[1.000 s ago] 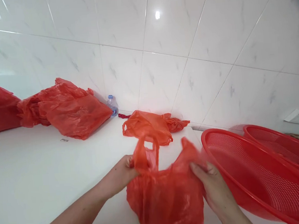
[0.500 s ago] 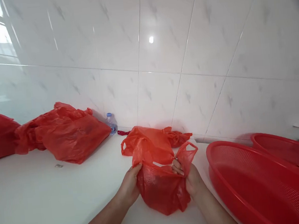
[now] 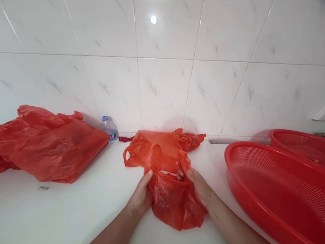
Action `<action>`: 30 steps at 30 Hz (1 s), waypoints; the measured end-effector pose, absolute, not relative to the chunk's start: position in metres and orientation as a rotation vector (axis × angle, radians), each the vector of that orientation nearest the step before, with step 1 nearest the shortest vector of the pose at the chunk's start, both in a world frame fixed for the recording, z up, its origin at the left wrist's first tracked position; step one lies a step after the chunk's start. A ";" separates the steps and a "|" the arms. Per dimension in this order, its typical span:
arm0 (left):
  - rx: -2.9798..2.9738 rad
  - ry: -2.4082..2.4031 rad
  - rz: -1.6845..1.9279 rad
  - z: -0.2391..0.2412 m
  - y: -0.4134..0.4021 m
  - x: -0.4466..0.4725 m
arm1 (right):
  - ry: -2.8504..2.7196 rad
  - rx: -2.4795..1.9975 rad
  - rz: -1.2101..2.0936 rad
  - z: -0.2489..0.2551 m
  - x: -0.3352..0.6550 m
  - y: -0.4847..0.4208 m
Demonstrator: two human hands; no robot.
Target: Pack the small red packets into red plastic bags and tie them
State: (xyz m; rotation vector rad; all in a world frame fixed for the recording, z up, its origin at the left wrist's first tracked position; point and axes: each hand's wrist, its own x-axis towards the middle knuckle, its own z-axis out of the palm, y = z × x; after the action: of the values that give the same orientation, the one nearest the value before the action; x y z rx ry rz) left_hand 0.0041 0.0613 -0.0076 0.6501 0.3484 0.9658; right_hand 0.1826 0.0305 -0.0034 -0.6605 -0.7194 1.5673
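Note:
A thin red plastic bag (image 3: 175, 204) with loop handles is held up between both hands, its mouth facing upward. My left hand (image 3: 142, 194) grips the left side, thumb on the outside below the left handle. On the right, my right hand (image 3: 201, 187) has its fingers curled over the rim and gathers the right handle. Whatever lies inside the bag, if anything, I cannot make out. Just behind it a lighter red plastic bag (image 3: 160, 145) lies on the white table (image 3: 103, 226), with a bunched red bag (image 3: 191, 140) at its right.
Large full red bags (image 3: 51, 147) rest at the left against the tiled wall (image 3: 114, 92). Beside them stands a clear bottle with a blue cap (image 3: 109, 128). Two red perforated plastic baskets (image 3: 260, 204) take up the right side. A small scrap (image 3: 43, 188) lies on the left.
My right hand has drawn inward and gathered the right handle, which stood up as an open loop before. The bag's mouth is narrower. The view has tilted down and shifted right.

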 end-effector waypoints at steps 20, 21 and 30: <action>0.621 0.545 0.893 -0.004 0.041 0.007 | -1.042 -0.901 1.444 0.009 0.166 0.007; 0.607 0.573 0.922 -0.006 0.041 0.007 | -1.041 -0.938 1.425 0.010 0.166 0.007; 0.780 0.733 0.915 0.005 0.027 0.017 | -1.288 -0.884 1.459 0.019 0.156 -0.001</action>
State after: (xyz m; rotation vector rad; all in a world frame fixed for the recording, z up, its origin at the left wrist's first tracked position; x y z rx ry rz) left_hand 0.0172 0.0269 0.0052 0.7803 0.7327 0.9155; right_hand 0.1557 -0.0006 0.0193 -0.8841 -1.2876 1.4593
